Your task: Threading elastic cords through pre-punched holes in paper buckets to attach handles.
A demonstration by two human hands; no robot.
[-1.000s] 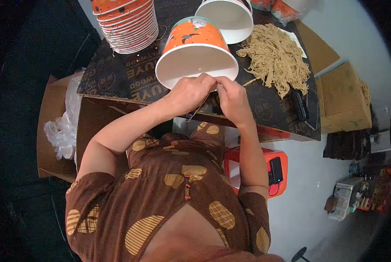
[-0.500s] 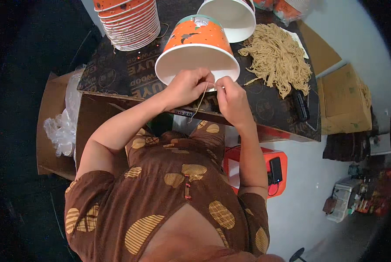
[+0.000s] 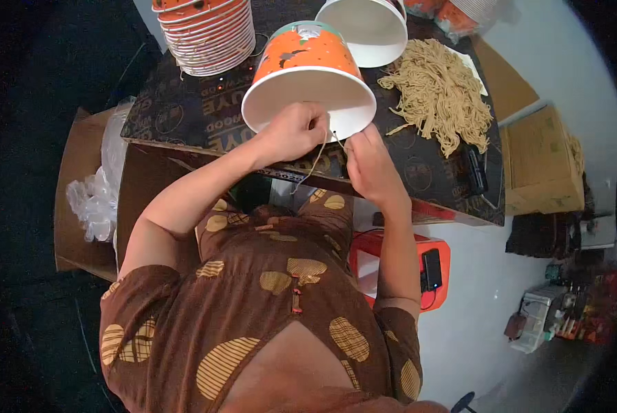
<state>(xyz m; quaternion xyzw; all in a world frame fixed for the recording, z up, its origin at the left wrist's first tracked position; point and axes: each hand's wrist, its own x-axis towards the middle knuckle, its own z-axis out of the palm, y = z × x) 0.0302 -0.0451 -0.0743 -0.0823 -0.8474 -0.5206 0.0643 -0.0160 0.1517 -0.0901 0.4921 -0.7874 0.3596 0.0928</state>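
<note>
An orange paper bucket [image 3: 312, 56] with dark printed shapes and a white rim lies on its side, its white mouth facing me. A thin tan cord [image 3: 318, 161] runs at a small dark hole near the bucket's lower rim, and one loose end hangs past the table edge. My left hand [image 3: 293, 135], by the left of the hole, is closed on the cord, with its thumb and finger curled at the rim. My right hand [image 3: 370, 165] pinches the cord just right of the hole. Its fingertips partly hide the cord.
A stack of similar buckets [image 3: 208, 41] stands at the far left. Another white bucket [image 3: 367, 31] lies behind. A heap of tan cords [image 3: 439, 93] and a black tool [image 3: 475, 168] lie right. Cardboard boxes [image 3: 546, 162] flank the table; a red stool [image 3: 436, 292] stands below.
My hands have drawn apart: the right has shifted slightly right and down, pulling the cord taut by the hole. The hole at the rim now shows between them.
</note>
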